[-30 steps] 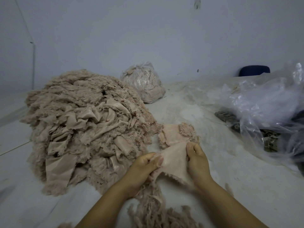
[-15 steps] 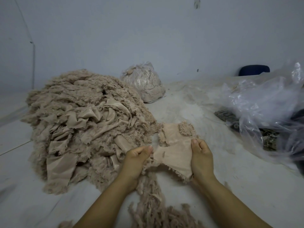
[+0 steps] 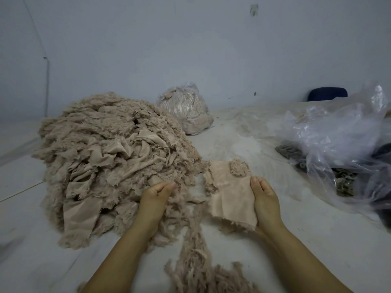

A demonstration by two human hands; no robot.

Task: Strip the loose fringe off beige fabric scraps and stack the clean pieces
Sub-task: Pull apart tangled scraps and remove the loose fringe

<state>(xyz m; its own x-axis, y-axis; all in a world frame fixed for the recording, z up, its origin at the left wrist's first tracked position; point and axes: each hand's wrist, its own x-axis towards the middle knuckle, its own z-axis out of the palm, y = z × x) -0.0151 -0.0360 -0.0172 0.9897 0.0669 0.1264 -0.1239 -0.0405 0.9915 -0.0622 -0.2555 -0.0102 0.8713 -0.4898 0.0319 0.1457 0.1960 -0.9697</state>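
Scrap (image 3: 231, 199) is pinched in our right hand (image 3: 265, 199); left hand (image 3: 155, 196) grips torn fringe (image 3: 182, 199). Risk: remaining lower fringe goes onto the stack (image 3: 224, 172) ahead unstripped.

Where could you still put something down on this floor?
Bare floor lies between the big scrap heap, the tied bag and the clear plastic bags. Another patch is far left. It is crowded around both hands, with pulled fringe.

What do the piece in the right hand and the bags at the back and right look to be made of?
Piece: soft matte beige knit or fleece backing, probably; fuzzy frayed lower edge. Back bag and right bag: thin clear plastic film, glossy and crinkled, contents showing through.
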